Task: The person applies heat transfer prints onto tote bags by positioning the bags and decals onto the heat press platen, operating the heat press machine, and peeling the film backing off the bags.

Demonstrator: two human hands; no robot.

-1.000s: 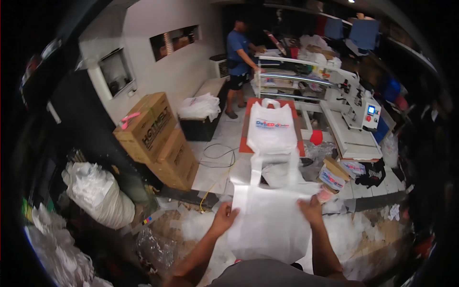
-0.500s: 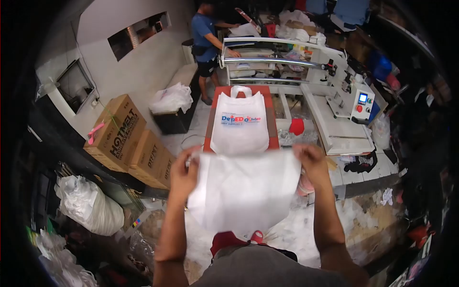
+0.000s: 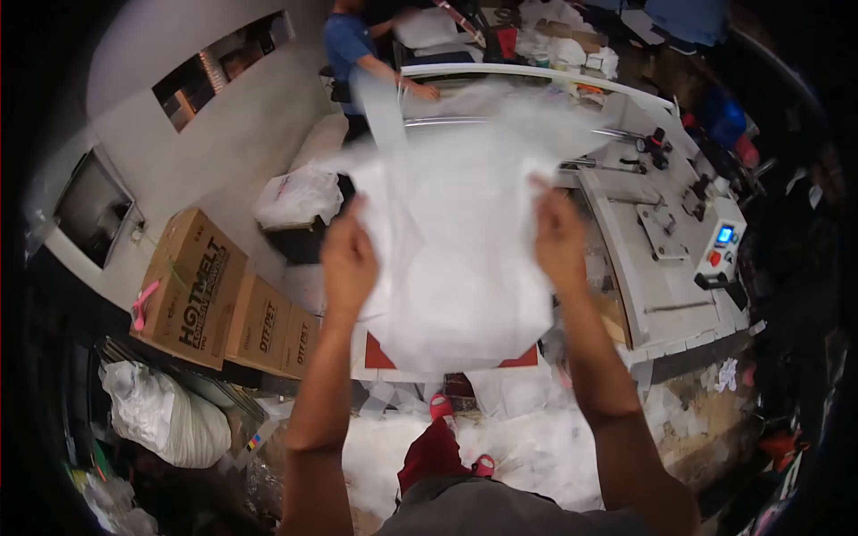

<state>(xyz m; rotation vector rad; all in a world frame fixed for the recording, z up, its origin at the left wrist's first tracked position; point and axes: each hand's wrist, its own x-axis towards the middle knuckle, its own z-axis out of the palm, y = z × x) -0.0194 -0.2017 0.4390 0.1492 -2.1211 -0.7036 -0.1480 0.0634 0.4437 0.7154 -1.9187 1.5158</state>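
Note:
A white fabric bag (image 3: 465,259), blurred by motion, hangs spread out between my two hands. My left hand (image 3: 349,259) is closed on its left edge, and on the opposite edge my right hand (image 3: 559,237) pinches it. Loose upper parts of the bag flare out towards the far side. Under it only corners of the red board (image 3: 379,355) show. The printed bag seen lying there earlier is hidden behind the white one.
At right stands a heat press with a control box (image 3: 722,241). Cardboard boxes (image 3: 198,290) and a stuffed white sack (image 3: 161,415) are at left. Across the press, a co-worker in a blue shirt (image 3: 347,43) reaches over its far side.
Both hands have moved up and forward with the white bag, which now covers the board and the printed bag. My view has shifted, bringing the board's near edge closer.

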